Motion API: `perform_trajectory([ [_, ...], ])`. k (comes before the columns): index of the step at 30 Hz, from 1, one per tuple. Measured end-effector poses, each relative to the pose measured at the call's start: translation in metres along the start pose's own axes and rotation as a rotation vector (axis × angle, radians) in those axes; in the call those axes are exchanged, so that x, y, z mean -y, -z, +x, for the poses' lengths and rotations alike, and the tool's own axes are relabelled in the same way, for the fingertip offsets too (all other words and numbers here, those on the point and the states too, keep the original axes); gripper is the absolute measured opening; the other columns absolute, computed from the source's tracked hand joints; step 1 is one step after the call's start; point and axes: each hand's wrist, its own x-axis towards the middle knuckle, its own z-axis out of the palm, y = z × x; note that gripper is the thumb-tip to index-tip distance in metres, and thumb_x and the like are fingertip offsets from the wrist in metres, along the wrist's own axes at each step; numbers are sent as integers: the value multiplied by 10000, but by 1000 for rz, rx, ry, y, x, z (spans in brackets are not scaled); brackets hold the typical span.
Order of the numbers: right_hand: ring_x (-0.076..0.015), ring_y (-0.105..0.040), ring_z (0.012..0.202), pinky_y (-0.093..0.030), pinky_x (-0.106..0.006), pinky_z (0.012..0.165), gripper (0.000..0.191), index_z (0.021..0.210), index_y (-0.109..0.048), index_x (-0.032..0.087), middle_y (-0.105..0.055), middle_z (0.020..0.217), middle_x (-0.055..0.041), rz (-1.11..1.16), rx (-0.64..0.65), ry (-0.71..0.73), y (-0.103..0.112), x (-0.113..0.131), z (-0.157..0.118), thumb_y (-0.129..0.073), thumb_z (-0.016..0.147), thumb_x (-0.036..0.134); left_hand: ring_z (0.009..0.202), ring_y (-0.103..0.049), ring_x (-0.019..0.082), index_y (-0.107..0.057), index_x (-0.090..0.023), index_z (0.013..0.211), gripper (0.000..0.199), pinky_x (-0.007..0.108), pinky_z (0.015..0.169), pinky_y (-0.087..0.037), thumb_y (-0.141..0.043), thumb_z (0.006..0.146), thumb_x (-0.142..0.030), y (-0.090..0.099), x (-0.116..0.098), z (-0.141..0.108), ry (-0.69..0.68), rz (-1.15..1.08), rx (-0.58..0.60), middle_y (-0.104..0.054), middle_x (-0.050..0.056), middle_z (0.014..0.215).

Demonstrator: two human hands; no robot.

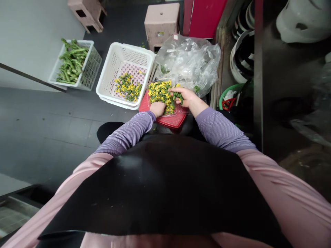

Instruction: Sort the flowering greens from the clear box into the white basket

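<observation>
A heap of green stems with yellow flowers (161,90) lies in clear plastic on a red, square-cornered surface (172,120) between my knees. My right hand (188,98) is closed around a small bunch of flowering stems (178,97) at the heap's right side. At the near left of the heap, my left hand (157,109) presses in with its fingers curled; what they hold is hidden. Just left stands a white perforated basket (106,77) with more yellow-flowered stems (128,88) at its bottom.
A large crumpled clear bag (192,58) lies beyond the heap. Pink stools (161,22) stand farther back. At the far left, another white basket (90,69) holds thick green stalks (72,63). A green tub (223,94) and a metal post (258,75) are on the right.
</observation>
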Motion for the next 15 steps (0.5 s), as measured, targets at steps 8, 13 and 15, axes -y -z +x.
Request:
perform_trajectory([
  [8,-108,-462,581,-320,-245,484,155,837,-642,161,-619,747,-17,-354,-102,116,-2,-15,3,-736,719,126,449,-506,68,-702,-126,764,71,200,501,-405,-710,827,-158,38,7,-13,207,-755,23,-697,25,655],
  [13,-123,-515,618,-410,-275,572,252,846,-620,175,-619,754,-7,-394,8,147,-8,-24,-1,-795,674,235,380,-454,34,-674,-107,754,145,177,401,-361,-759,842,-184,46,-8,-27,283,-1131,88,-689,39,632],
  [15,-127,-528,636,-423,-279,593,265,868,-608,183,-622,772,-9,-384,-6,173,-8,-26,0,-784,685,257,391,-477,31,-675,-101,744,154,169,414,-395,-767,839,-179,45,-11,-28,303,-1211,106,-679,31,628],
])
